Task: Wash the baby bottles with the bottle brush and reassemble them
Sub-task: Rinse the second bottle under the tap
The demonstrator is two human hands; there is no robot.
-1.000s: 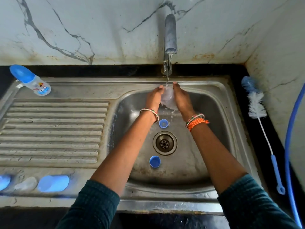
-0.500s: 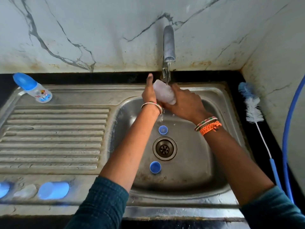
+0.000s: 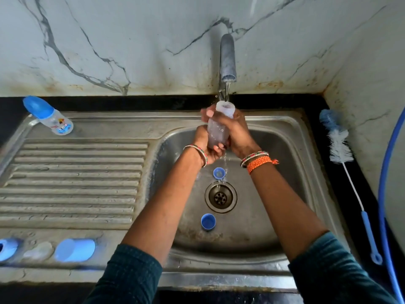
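The clear bottle (image 3: 219,126) is upright under the tap (image 3: 228,60), mouth up, over the sink (image 3: 285,150). The right hand (image 3: 237,133) wraps its upper body; the left hand (image 3: 207,145) cups its base. Two blue caps (image 3: 208,221) lie near the drain (image 3: 221,196). The brush (image 3: 341,150) lies on the table at right.

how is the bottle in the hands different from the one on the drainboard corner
The held bottle is uncapped, open mouth up under the tap, gripped by the left hand and right hand. The far bottle wears its blue cap, lies untouched and carries a printed picture. Both have clear bodies.
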